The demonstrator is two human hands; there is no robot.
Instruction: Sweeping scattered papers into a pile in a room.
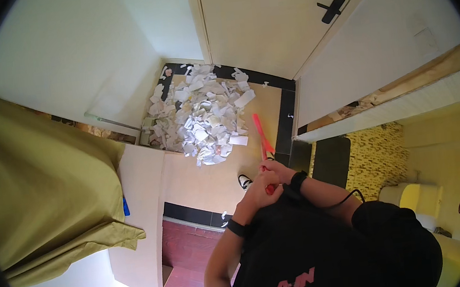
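Observation:
Both my hands are closed around the handle of a red long-handled tool [258, 128], one hand close to the other in front of my body. My left hand [262, 189] grips nearest the rounded red handle end, and my right hand [278, 171] holds just beyond it. The tool's thin red head points down toward the floor; whether it touches the floor I cannot tell. Just left of the head lies a large heap of torn white paper scraps [205, 112], spread over the beige floor tiles [200, 182]. Each wrist wears a black band.
A cream door [267, 17] with a black handle [332, 9] stands beyond the heap. On the left, an olive cloth [57, 182] hangs over a pale cabinet [141, 220], with a thin rod [118, 125] behind. A dark mat [331, 160] lies right. Small scraps [224, 216] sit near the red floor.

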